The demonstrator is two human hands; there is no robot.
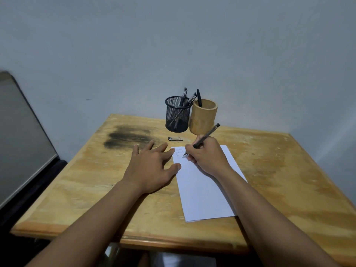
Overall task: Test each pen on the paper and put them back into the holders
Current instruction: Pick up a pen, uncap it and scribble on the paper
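One wooden surface (269, 170) carries everything, with a dark smudge (129, 136) on its far left part. Next in size is the white paper (204, 195), lying lengthwise towards the person; its right side is partly covered by the right forearm. The left grip (152, 166) lies flat with fingers spread, forefinger and thumb touching the sheet's left edge. The right grip (206, 157) pinches a pen (207, 134), tip down on the sheet's top-left corner beside faint scribbles. Behind stand a black mesh holder (177, 116) with two pens (184, 97) and, touching it, a bamboo holder (204, 117) showing one dark pen (199, 97). A small pen cap (175, 139) lies loose in front of the mesh holder.

Since only the sheet's edge is pinned, it could probably slide or crease under a hard stroke. The pen's raised end is near the bamboo holder and might knock it. The cap could be forgotten.

The scribbles are too faint to read, and the bamboo wall hides whatever else it holds
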